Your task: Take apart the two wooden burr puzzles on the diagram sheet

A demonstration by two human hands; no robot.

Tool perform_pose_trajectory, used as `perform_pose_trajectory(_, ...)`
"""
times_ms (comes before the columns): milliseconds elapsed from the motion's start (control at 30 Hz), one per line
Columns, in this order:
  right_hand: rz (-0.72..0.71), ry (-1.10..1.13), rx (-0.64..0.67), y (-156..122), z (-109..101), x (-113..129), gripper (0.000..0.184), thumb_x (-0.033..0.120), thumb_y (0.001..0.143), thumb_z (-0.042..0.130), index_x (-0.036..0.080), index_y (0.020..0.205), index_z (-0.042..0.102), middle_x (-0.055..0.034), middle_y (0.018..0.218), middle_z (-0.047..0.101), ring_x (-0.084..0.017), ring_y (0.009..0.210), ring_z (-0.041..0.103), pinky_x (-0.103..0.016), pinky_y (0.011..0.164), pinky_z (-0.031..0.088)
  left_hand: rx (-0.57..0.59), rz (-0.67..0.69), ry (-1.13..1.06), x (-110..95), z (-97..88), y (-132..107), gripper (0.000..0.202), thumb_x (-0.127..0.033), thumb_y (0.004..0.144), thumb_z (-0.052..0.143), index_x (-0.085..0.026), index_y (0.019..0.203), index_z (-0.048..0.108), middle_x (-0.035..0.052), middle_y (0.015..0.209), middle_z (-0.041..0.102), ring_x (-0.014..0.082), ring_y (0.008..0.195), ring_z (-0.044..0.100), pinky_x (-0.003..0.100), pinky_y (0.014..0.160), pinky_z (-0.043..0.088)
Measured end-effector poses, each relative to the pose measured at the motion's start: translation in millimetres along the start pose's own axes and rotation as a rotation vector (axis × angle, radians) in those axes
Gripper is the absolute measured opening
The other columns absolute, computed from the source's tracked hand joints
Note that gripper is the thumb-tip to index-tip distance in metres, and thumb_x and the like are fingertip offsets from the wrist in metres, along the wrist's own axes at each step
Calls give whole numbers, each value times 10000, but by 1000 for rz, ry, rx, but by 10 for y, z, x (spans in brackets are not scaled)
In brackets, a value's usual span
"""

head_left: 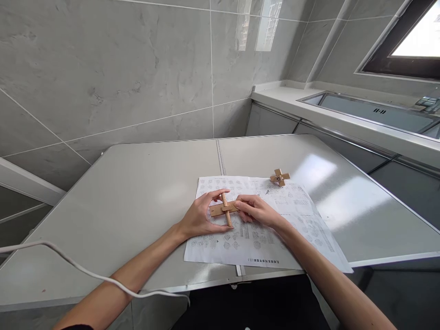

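Two wooden puzzle sticks point(224, 209) lie crossed on a printed instruction sheet point(275, 238) in the middle of the table. My left hand point(201, 215) curls around them from the left, index finger on the top of the upright stick and thumb near its lower end. My right hand point(256, 211) pinches the right end of the flat cross stick. An assembled wooden burr puzzle point(279, 177) sits apart at the sheet's far right corner.
The grey folding table point(130, 201) stands against a tiled wall. A counter with a steel sink point(364, 110) runs along the right, under a window. A white cable point(85, 272) crosses my left forearm near the front edge.
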State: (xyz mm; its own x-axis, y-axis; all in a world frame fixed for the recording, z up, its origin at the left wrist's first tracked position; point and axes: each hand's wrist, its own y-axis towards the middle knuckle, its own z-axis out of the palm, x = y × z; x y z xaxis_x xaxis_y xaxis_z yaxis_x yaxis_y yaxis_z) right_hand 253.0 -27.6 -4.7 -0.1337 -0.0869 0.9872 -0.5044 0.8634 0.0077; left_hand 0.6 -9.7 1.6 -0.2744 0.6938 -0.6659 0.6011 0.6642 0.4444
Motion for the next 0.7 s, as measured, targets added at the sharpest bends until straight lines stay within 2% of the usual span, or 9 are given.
perform_pose_trajectory(133,22,81,19,8,-5,-32,481,600,1052,589,216,764,560,35,591,605,-110,486,445,-263,515,343,-17,33,-17,-2,6,4,956,-425,695,984,-278,1506,498,109,1429,682,271,1150,735,476,1040,615)
perform_pose_trajectory(267,98,237,148,22,-12,-41,480,621,1026,617,218,773,553,33,586,640,-103,436,446,-260,472,340,-26,72,-12,-13,7,8,953,-463,694,966,-253,1500,503,134,1377,714,297,1150,741,493,1027,616)
perform_pose_trajectory(367,124,310,257,26,-10,-25,477,627,1026,610,205,804,601,16,615,677,-113,439,495,-268,479,384,-17,47,-62,-14,-2,9,925,-480,704,941,-246,1493,518,128,1330,738,308,1153,742,500,1042,605)
perform_pose_trajectory(467,135,345,305,19,-7,1,469,638,1011,628,193,863,646,-7,661,716,-131,467,547,-276,485,412,-2,-13,-122,-8,-15,8,872,-521,712,909,-233,1459,564,127,1300,751,321,1153,744,504,1058,591)
perform_pose_trajectory(567,136,355,302,8,-8,21,476,649,1000,636,187,887,655,-7,651,710,-134,465,544,-275,478,408,16,-72,-165,-14,-29,15,847,-539,711,900,-221,1434,594,132,1296,756,331,1165,742,505,1078,578)
perform_pose_trajectory(700,130,324,223,8,-4,18,459,611,1019,626,192,831,627,19,591,654,-113,448,493,-264,488,400,2,-82,-183,-43,-43,40,838,-488,698,919,-225,1427,599,116,1274,766,328,1188,735,503,1114,558)
